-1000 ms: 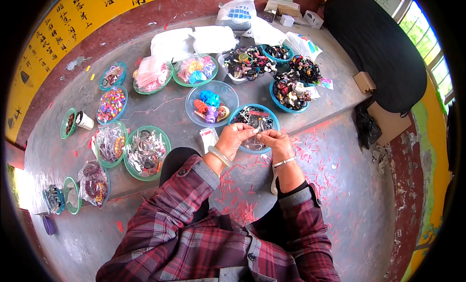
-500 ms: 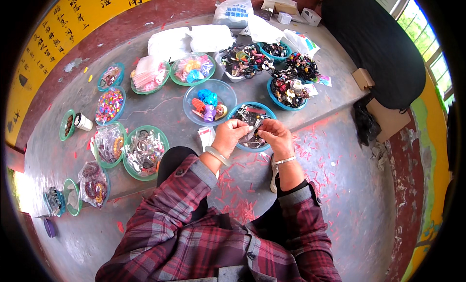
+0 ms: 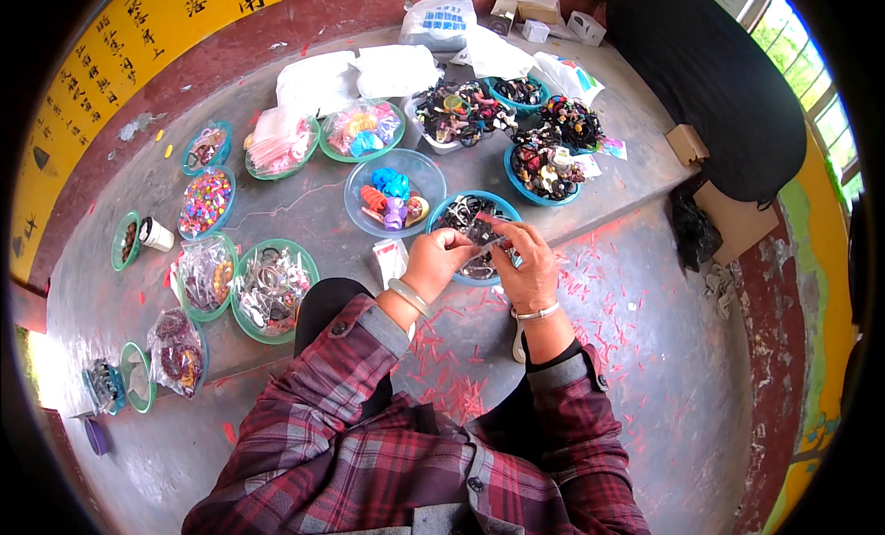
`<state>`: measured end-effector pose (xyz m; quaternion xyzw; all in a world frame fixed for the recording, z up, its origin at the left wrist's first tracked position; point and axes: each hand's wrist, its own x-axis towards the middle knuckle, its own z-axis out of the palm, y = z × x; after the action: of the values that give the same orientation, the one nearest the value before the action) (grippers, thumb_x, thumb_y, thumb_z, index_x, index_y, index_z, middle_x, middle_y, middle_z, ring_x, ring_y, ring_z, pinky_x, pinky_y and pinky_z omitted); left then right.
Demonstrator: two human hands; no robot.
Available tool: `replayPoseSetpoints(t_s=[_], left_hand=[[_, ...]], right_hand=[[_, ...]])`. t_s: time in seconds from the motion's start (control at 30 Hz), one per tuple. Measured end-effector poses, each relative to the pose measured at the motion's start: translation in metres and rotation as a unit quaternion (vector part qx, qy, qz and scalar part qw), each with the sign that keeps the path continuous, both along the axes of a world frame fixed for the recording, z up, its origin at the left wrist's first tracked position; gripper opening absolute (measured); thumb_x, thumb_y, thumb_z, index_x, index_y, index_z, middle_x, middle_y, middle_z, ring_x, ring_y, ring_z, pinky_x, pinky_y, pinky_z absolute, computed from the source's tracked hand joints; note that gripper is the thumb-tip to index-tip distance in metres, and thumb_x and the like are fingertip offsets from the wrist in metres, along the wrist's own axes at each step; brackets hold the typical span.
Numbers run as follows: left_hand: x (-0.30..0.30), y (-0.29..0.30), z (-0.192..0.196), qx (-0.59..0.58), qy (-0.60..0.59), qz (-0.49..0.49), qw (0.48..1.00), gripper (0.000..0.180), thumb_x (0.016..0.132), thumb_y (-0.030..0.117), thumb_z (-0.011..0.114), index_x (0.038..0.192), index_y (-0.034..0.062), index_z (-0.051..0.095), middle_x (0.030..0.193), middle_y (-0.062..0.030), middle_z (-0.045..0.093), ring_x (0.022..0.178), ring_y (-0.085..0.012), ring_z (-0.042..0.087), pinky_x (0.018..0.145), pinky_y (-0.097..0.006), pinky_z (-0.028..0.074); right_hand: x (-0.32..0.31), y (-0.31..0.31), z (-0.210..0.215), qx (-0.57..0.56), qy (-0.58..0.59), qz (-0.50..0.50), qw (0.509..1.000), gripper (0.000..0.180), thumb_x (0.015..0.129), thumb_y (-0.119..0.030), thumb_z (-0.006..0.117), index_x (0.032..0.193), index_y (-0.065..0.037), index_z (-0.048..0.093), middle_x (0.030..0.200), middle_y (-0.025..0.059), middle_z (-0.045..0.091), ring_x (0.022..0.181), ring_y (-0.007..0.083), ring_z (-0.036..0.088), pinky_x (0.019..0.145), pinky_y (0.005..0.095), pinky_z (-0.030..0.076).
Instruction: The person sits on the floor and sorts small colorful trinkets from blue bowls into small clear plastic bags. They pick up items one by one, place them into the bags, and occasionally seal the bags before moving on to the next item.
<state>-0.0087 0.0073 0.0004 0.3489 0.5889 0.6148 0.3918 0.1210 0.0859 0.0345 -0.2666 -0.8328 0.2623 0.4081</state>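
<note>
Just above the near side of a blue basin [image 3: 434, 223] of dark and pale hair ties, both my hands are close together. A small see-through plastic bag [image 3: 481, 236] with a red strip along its top lies between them; what is in it is too small to tell. My left hand [image 3: 437, 266] pinches the bag's left side between thumb and fingers. On the other side my right hand [image 3: 529, 270] is closed on the bag near the red strip, its fingers bent. Part of the bag is hidden behind my fingers.
A clear blue bowl [image 3: 352, 219] of colourful hair clips stands beyond my left hand. Basins of dark hair ties [image 3: 546, 171] sit farther right. To my left is a green basin [image 3: 241, 316] of bagged pieces. Red scraps [image 3: 458, 388] litter the floor below the ledge.
My right hand has risen slightly and turned, its fingers now higher on the bag. The red strip has come into view between my hands. The left hand is nearly in place.
</note>
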Motion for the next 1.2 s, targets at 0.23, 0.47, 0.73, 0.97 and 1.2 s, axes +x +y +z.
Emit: replayPoseSetpoints(t_s=[0.23, 0.47, 0.73, 0.97, 1.2], left_hand=[[0.004, 0.001, -0.011, 0.030, 0.229, 0.035, 0.972, 0.013, 0.070, 0.012, 0.068, 0.072, 0.0013, 0.060, 0.065, -0.0023, 0.057, 0.060, -0.0077, 0.051, 0.054, -0.022, 0.040], [0.008, 0.000, -0.007, 0.050, 0.249, 0.026, 0.967, 0.012, 0.072, 0.012, 0.065, 0.072, 0.0019, 0.059, 0.064, -0.0059, 0.058, 0.058, -0.0102, 0.053, 0.052, -0.025, 0.041], [0.010, 0.001, -0.014, 0.007, 0.129, -0.036, 0.991, 0.013, 0.079, 0.013, 0.058, 0.078, -0.0004, 0.056, 0.064, -0.0060, 0.060, 0.060, -0.0103, 0.057, 0.055, -0.023, 0.045], [0.008, 0.000, -0.022, -0.014, 0.145, -0.068, 0.987, 0.012, 0.078, 0.009, 0.058, 0.083, -0.0008, 0.056, 0.072, -0.0054, 0.061, 0.070, -0.0107, 0.059, 0.061, -0.023, 0.046], [-0.001, -0.004, -0.020, -0.054, 0.109, -0.104, 0.987, 0.015, 0.075, 0.008, 0.061, 0.087, -0.0018, 0.058, 0.076, -0.0056, 0.062, 0.072, -0.0110, 0.059, 0.062, -0.022, 0.046]], right_hand=[[0.002, -0.001, -0.002, -0.005, -0.065, 0.000, 0.998, 0.020, 0.064, -0.006, 0.063, 0.084, -0.006, 0.061, 0.081, 0.0068, 0.058, 0.065, 0.0219, 0.058, 0.056, 0.0310, 0.047], [0.006, 0.000, -0.001, -0.055, -0.090, 0.001, 0.994, 0.009, 0.062, -0.007, 0.063, 0.071, -0.007, 0.060, 0.078, 0.0065, 0.057, 0.070, 0.0259, 0.057, 0.060, 0.0337, 0.046], [0.004, 0.001, 0.002, 0.064, -0.091, 0.021, 0.994, 0.009, 0.060, -0.003, 0.062, 0.065, -0.006, 0.055, 0.068, 0.0067, 0.056, 0.069, 0.0257, 0.055, 0.060, 0.0347, 0.045], [0.003, 0.005, -0.017, -0.022, -0.049, 0.031, 0.998, 0.009, 0.063, 0.000, 0.058, 0.069, -0.005, 0.054, 0.066, 0.0094, 0.056, 0.061, 0.0282, 0.055, 0.054, 0.0328, 0.045], [0.006, 0.009, -0.020, -0.247, -0.029, 0.051, 0.967, 0.014, 0.069, -0.001, 0.057, 0.082, -0.002, 0.052, 0.069, 0.0081, 0.060, 0.063, 0.0154, 0.060, 0.057, 0.0260, 0.046]])
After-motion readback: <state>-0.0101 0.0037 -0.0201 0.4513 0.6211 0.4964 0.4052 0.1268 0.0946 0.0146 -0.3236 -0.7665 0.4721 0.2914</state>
